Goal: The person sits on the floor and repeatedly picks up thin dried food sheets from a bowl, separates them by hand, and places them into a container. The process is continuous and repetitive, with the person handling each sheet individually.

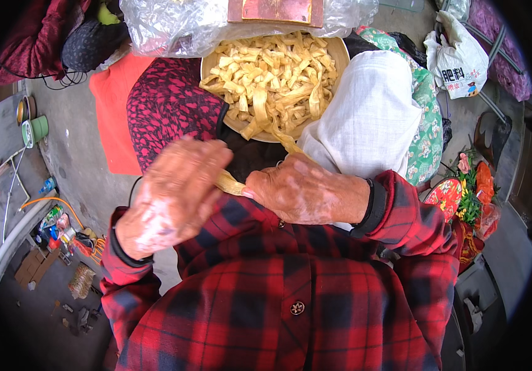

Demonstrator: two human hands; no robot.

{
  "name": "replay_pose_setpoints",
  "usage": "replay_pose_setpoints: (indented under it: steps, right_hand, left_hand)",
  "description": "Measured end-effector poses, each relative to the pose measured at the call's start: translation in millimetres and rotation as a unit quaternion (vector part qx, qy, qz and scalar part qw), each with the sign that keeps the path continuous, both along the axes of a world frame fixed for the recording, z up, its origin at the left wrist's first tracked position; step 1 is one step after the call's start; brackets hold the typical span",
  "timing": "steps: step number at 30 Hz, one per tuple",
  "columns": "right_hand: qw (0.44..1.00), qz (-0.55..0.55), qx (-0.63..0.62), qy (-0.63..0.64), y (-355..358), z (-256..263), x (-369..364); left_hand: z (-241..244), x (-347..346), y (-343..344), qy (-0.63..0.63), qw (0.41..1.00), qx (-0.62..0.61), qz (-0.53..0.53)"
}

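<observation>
My right hand [310, 190] grips a flat, pale-yellow strip [231, 182] that looks like plant fibre. From this hand the strip runs up to a round, shallow basin [341, 55] between my knees, heaped with more folded yellow strip [275, 74]. The other end reaches toward my left hand [173, 190], which is raised beside it and blurred. Its fingers cover that end, so whether they hold it cannot be told. A white cloth [363, 111] covers my right knee, next to the basin.
Clear plastic sheeting [173, 28] and a red wooden board [275, 11] lie beyond the basin. Another person's patterned sleeve [38, 41] shows at upper left. At right are a white bag [458, 55] and flowers [472, 195]; a green cup [35, 131] stands left.
</observation>
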State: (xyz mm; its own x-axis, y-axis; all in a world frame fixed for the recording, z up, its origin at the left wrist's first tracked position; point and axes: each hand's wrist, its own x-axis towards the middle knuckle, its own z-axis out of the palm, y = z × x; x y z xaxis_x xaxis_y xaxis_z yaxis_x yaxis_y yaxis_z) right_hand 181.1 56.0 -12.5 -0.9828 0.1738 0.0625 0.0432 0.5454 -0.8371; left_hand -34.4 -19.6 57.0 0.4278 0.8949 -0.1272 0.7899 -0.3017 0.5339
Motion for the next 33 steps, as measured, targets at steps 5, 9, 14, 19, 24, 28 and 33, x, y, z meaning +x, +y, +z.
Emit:
replay_pose_setpoints:
  steps: [5,9,14,19,24,28,33]
  right_hand:
    - [0.996,-0.006,-0.073,0.045,-3,-2,6]
    - [0.998,0.024,0.020,0.046,-4,2,10]
    - [0.997,0.039,-0.035,0.059,-4,11,7]
    - [0.985,-0.007,-0.110,0.131,-6,21,-3]
    - [0.968,-0.079,-0.120,0.204,-13,34,-23]
    - [0.976,-0.115,-0.098,0.158,-9,28,-27]
    - [0.969,-0.169,-0.114,0.139,-4,9,-13]
  left_hand:
    - [-24,20,-11,-0.061,0.997,-0.003,-0.050]
    - [-15,9,-25,-0.028,0.997,-0.032,-0.065]
    - [3,-21,-36,-0.149,0.979,-0.134,-0.046]
    - [30,-53,-51,-0.284,0.949,-0.078,0.114]
    - [27,-41,-58,-0.699,0.673,-0.076,0.229]
    - [6,-10,-32,-0.746,0.627,-0.098,0.201]
    - [-19,26,-2,-0.159,0.981,0.070,0.082]
